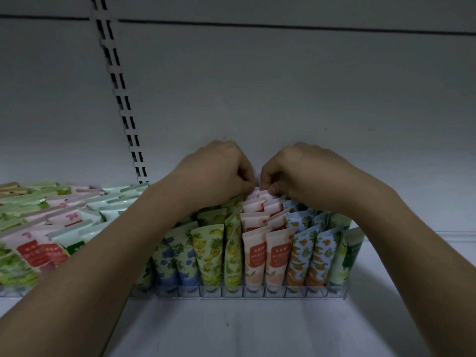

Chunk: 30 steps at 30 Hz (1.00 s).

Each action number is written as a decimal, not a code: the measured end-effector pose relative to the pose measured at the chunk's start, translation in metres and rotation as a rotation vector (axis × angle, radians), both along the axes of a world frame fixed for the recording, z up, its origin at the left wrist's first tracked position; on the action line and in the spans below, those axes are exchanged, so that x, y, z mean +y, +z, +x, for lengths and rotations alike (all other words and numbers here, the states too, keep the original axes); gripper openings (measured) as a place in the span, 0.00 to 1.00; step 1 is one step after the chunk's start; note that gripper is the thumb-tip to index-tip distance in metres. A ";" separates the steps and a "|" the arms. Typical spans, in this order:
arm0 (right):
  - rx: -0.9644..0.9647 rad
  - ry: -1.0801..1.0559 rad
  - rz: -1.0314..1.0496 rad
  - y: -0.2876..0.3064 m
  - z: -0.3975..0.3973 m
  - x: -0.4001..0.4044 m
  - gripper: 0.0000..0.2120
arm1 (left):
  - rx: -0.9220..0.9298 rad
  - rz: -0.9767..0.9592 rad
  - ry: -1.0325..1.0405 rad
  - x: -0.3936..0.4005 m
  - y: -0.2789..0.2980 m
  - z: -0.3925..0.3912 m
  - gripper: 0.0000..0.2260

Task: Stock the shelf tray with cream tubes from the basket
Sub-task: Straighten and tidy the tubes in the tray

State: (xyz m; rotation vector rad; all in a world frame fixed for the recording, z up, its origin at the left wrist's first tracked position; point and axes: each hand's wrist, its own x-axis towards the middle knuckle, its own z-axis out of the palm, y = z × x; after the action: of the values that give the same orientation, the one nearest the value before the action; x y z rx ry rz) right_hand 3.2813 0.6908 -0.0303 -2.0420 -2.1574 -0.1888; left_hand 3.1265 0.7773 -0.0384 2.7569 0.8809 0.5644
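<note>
A: Both hands, left hand (219, 171) and right hand (296, 171), pinch the rear pink tubes (257, 199) in the tray (231, 292).

B: Push hard and the neighbouring rows tip (packed tight).

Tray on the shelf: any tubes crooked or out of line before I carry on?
One yellow lemon-print tube leans sideways between the yellow and pink rows of the tray. Both hands, left and right, pinch the back pink tubes. Everything else stands straight.
</note>
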 end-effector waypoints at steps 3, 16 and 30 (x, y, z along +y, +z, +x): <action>0.025 -0.007 -0.009 0.001 0.000 -0.001 0.05 | -0.018 0.029 0.009 -0.001 -0.002 0.001 0.04; 0.192 0.146 0.155 0.030 -0.018 -0.031 0.04 | -0.034 0.026 -0.058 -0.017 0.027 -0.024 0.06; 0.211 0.186 -0.208 0.033 -0.071 -0.039 0.05 | 0.143 -0.097 -0.172 -0.034 0.035 -0.071 0.07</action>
State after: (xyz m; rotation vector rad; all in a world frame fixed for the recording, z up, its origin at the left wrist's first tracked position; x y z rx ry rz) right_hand 3.2102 0.6519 0.0022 -1.8458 -2.2948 0.2728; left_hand 3.0556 0.7430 -0.0032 2.7752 0.6708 0.2900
